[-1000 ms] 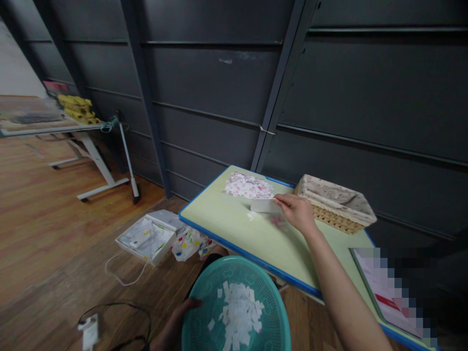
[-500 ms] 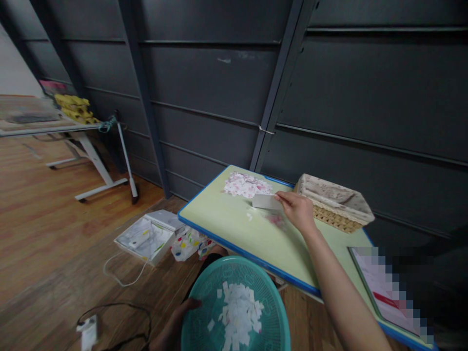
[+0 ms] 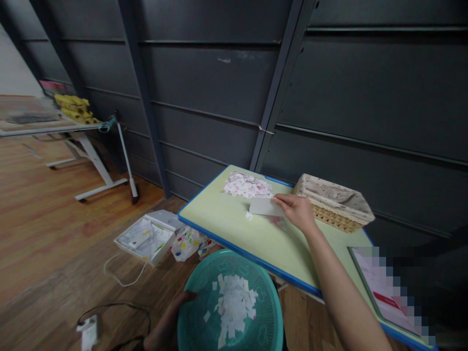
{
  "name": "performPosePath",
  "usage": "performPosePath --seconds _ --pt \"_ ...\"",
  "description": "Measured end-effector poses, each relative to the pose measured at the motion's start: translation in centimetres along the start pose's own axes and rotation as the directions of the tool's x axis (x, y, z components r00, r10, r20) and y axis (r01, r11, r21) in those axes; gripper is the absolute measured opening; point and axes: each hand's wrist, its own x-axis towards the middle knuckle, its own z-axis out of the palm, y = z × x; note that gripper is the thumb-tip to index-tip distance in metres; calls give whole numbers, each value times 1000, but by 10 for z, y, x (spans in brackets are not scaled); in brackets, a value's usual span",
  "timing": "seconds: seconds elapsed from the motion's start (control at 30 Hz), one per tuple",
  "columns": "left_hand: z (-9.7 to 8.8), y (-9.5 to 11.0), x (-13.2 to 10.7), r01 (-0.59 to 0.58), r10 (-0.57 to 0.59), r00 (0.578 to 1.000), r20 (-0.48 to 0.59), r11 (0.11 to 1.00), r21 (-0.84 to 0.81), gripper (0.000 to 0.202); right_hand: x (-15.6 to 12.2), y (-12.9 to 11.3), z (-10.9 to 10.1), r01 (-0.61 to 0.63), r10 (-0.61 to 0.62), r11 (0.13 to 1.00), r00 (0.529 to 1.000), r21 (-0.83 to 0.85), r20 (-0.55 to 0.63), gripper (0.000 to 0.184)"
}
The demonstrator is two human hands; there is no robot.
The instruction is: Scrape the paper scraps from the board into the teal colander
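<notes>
My right hand (image 3: pixel 296 210) pinches a flat white card (image 3: pixel 263 206) by its right end and holds it on edge low over the pale green table (image 3: pixel 226 222). A few small white paper pieces (image 3: pixel 249 215) lie by the card's lower left corner. Behind the card spreads a pile of small white and pinkish paper pieces (image 3: pixel 245 185). My left hand (image 3: pixel 175 312) grips the left rim of a teal plastic basket (image 3: pixel 268 317), thumb over the edge. Inside that basket lies a heap of small white paper pieces (image 3: pixel 236 302).
A lined wicker basket (image 3: pixel 340 219) stands at the table's back right, with a framed sheet (image 3: pixel 387 292) nearer me. On the floor at left are an open white box (image 3: pixel 146 239), a spotted plastic bag (image 3: pixel 186 244), and a power strip (image 3: pixel 88 334) with its cable.
My right hand has moved the card slightly left and toward me, up to the few loose pieces. The teal basket has shifted a little left and up in view with my left hand.
</notes>
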Motion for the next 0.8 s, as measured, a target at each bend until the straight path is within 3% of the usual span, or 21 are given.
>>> performPosePath --seconds 0.07,0.3,0.53,0.63,0.8 --pt "2 4 4 37 -37 999 0 999 -5 59 0 1 0 -31 29 998 999 58 38 29" --pt "4 9 -5 -8 7 1000 25 999 51 47 -1 -3 4 -76 72 992 997 105 39 29" --pt "1 17 0 -112 108 993 45 987 111 15 1 -3 7 -155 149 972 988 177 46 28" --pt "0 19 2 -136 127 989 72 982 132 16 1 -2 8 -156 149 973 987 170 52 27" --pt "-2 21 4 -129 116 987 112 986 110 22 1 -5 8 -189 160 963 974 190 159 30"
